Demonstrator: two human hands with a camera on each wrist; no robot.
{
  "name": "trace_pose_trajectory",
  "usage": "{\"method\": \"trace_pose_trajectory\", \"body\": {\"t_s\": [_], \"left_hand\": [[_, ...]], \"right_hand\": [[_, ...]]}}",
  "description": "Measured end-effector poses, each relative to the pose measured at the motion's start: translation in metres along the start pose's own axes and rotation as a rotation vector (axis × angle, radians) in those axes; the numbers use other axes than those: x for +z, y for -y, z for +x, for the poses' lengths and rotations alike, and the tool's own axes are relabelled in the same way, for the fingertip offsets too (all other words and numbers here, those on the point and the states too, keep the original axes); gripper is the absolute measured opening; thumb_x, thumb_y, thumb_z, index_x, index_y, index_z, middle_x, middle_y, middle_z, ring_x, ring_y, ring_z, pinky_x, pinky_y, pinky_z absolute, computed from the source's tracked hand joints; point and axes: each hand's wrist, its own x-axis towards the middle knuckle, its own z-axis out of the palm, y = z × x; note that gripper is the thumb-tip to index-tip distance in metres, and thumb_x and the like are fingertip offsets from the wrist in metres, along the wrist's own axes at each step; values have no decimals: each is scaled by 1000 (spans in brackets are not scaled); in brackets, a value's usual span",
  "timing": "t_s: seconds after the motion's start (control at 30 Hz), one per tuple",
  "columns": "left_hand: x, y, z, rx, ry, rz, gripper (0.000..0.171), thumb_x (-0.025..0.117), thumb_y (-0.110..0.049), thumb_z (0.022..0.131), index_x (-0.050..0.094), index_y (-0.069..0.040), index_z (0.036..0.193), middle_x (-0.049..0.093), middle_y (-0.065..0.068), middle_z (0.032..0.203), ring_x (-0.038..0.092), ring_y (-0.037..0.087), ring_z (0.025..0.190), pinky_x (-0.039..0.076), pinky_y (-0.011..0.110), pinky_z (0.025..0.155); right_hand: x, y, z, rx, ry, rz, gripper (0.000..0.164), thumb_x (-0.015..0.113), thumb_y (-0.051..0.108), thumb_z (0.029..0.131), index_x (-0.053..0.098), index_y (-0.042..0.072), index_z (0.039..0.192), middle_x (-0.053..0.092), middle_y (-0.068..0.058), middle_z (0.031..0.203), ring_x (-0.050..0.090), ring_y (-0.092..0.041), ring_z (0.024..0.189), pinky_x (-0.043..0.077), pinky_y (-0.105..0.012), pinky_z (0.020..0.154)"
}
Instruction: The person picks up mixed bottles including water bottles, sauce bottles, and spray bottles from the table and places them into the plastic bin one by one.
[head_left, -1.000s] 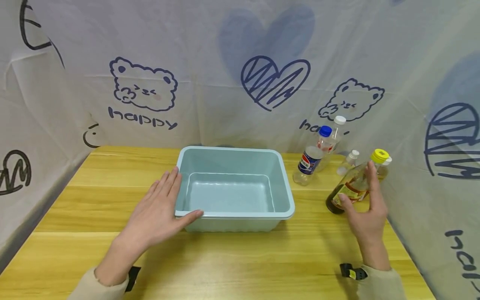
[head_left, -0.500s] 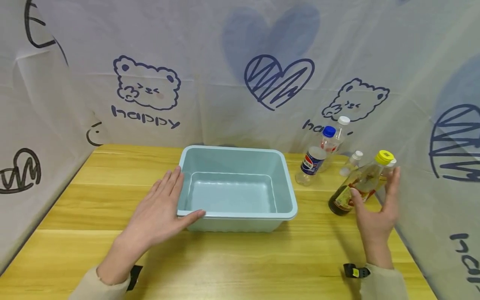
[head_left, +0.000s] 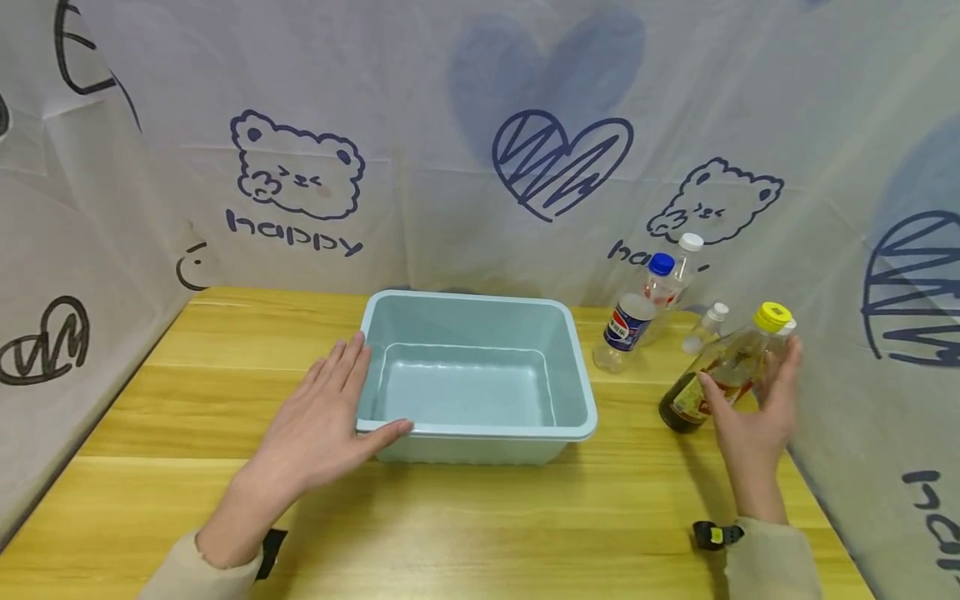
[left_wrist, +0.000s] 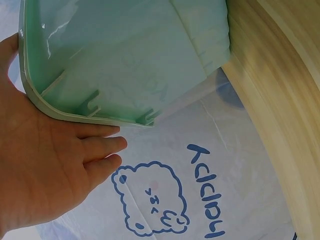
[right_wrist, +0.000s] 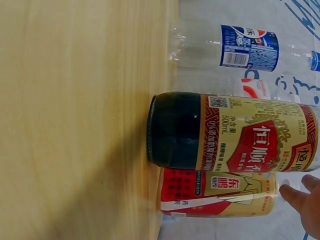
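Note:
My left hand [head_left: 311, 425] lies against the left front corner of a pale blue-green plastic basin [head_left: 480, 431], fingers straight along the side and thumb over the front rim. In the left wrist view, the fingers touch the basin's edge from outside. At the right of the table, my right hand [head_left: 753, 437] spreads thumb and fingers about a vinegar bottle [head_left: 693, 396] with a yellow cap and dark liquid. Contact between them cannot be made out. Behind it stands a gold-and-red labelled drink bottle [right_wrist: 220, 194], mostly hidden in the head view.
A blue-capped Pepsi bottle [head_left: 624, 332] stands right of the basin, with a clear white-capped bottle [head_left: 686, 262] behind it. A small clear bottle [head_left: 705, 327] stands further right. A printed cloth [head_left: 435, 217] hangs around the wooden table [head_left: 480, 533].
My right hand has shifted right and opened wider, its fingers passing from in front of the vinegar bottle to its right side. The left hand stays on the basin; the view has turned slightly.

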Motion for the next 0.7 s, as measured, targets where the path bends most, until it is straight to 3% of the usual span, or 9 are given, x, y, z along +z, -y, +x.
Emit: {"method": "trace_pose_trajectory", "body": {"t_s": [0.23,0.57,0.7], "left_hand": [[0,0,0,-3,-3,0,117,45,-83,92,16,5,163,6,18,173,11,41,159,16,59,127],[-1,-1,1,-3,1,5,116,44,-83,93,16,5,163,6,18,173,11,41,159,16,58,128],[-2,-1,0,0,-5,4,116,44,-82,93,17,6,163,7,19,173,12,42,159,17,59,127]], "right_hand": [[3,-17,3,35,56,-16,114,85,2,84,12,27,168,20,7,173,35,-21,153,41,-33,118],[5,-21,2,73,93,-82,109,82,6,88,12,27,169,26,3,170,44,-36,145,45,-37,115],[5,-23,3,50,93,-114,109,83,6,88,14,26,169,31,-3,169,50,-39,138,49,-27,109]]}}
